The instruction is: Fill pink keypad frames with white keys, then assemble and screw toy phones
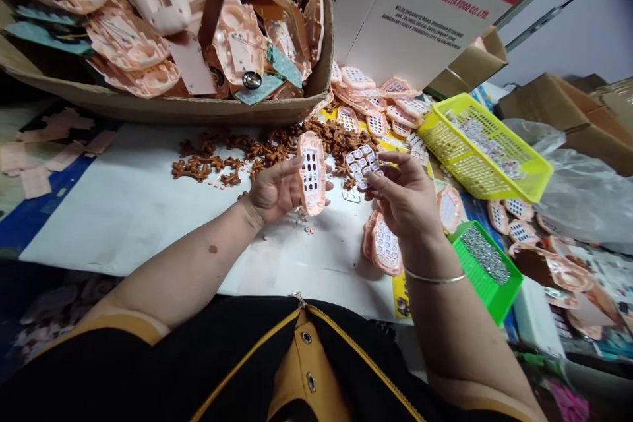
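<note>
My left hand (277, 192) grips a pink plastic toy phone shell (311, 196), its inner side with rows of button holes facing me. Between the thumb and fingers of my right hand (406, 194) is a white button pad (363, 165), tilted and apart from the shell. Below my right hand, a small stack of pink shells (388, 250) lies on the white table, the top one with a pad seated in it. Brown antler-like plastic pieces (277, 145) are heaped behind both hands. A thin clear frame piece (351, 194) lies under the pad.
A cardboard box (208, 109) full of shells with circuit boards stands at the back left. To the right are a yellow basket (487, 175) of white pads and a green tray (512, 290) of small metal screws. More pink shells (359, 78) pile up beside a white carton (386, 20).
</note>
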`<move>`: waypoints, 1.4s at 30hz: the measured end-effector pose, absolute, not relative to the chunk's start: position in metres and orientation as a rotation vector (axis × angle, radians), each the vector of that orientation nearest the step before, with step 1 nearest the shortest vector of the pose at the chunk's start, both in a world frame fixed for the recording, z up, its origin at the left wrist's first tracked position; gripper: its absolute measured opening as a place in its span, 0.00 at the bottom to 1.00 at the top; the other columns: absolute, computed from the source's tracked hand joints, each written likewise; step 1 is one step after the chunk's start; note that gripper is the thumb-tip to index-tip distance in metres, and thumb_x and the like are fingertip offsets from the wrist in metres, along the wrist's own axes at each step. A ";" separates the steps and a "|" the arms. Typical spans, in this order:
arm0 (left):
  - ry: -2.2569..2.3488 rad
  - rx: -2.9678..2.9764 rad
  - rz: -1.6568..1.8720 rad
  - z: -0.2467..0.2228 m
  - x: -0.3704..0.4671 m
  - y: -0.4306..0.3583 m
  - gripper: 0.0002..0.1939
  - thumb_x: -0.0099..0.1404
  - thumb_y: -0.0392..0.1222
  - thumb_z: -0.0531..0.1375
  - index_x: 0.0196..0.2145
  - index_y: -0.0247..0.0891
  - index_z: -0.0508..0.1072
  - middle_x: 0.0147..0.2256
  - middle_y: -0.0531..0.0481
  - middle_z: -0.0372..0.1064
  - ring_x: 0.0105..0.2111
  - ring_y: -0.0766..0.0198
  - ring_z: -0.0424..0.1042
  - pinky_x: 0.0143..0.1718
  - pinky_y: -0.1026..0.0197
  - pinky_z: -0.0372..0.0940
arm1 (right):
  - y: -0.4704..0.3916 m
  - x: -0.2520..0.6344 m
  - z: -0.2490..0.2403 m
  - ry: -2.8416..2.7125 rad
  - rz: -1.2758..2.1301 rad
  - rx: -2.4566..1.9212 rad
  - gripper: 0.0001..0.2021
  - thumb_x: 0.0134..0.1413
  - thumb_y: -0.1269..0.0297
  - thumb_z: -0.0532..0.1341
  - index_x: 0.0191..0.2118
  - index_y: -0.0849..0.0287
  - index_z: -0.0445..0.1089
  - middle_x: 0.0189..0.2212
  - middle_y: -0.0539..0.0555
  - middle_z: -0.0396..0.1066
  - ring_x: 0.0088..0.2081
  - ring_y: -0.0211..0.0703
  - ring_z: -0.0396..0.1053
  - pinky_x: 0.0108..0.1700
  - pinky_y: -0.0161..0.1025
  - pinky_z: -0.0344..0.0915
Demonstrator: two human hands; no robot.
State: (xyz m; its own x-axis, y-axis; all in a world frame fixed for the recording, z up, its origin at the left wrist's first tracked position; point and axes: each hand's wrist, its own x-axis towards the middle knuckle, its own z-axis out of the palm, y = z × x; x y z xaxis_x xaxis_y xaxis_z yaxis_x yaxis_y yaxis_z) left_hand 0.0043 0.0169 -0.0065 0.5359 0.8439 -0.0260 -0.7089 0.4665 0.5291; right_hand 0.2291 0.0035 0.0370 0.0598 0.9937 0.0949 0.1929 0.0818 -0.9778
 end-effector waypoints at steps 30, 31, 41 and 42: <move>0.286 0.627 0.915 -0.018 0.004 0.018 0.22 0.56 0.48 0.66 0.45 0.33 0.77 0.40 0.43 0.80 0.42 0.51 0.79 0.44 0.53 0.70 | -0.034 0.182 0.059 -1.872 0.882 -1.442 0.18 0.56 0.62 0.64 0.53 0.56 0.77 0.22 0.46 0.67 0.22 0.32 0.59 0.26 0.34 0.56; 0.290 0.621 0.901 -0.019 0.004 0.018 0.22 0.56 0.49 0.65 0.45 0.33 0.77 0.40 0.42 0.80 0.44 0.49 0.79 0.45 0.52 0.70 | -0.032 0.183 0.059 -1.932 0.829 -1.449 0.18 0.57 0.62 0.64 0.53 0.56 0.77 0.22 0.46 0.67 0.23 0.32 0.58 0.26 0.34 0.55; 0.272 0.487 0.939 -0.013 0.005 0.015 0.21 0.54 0.51 0.67 0.43 0.36 0.78 0.39 0.48 0.81 0.38 0.56 0.79 0.43 0.55 0.71 | -0.035 0.185 0.055 -2.225 0.002 -0.990 0.22 0.63 0.52 0.63 0.56 0.59 0.72 0.47 0.64 0.75 0.47 0.50 0.75 0.46 0.48 0.73; 0.274 0.491 0.935 -0.012 0.005 0.014 0.21 0.54 0.51 0.67 0.42 0.36 0.78 0.38 0.47 0.80 0.39 0.56 0.79 0.43 0.56 0.71 | -0.038 0.182 0.049 -2.270 -0.094 -0.929 0.24 0.62 0.51 0.63 0.58 0.60 0.70 0.52 0.67 0.74 0.52 0.53 0.73 0.50 0.51 0.73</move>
State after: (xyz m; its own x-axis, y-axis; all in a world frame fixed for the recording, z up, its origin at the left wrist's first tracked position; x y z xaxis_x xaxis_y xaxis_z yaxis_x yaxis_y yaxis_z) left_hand 0.0048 0.0144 -0.0117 0.5708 0.8209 -0.0149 -0.6993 0.4956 0.5151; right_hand 0.1821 -0.0385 0.0492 -0.5188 0.5965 0.6124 0.6450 0.7433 -0.1776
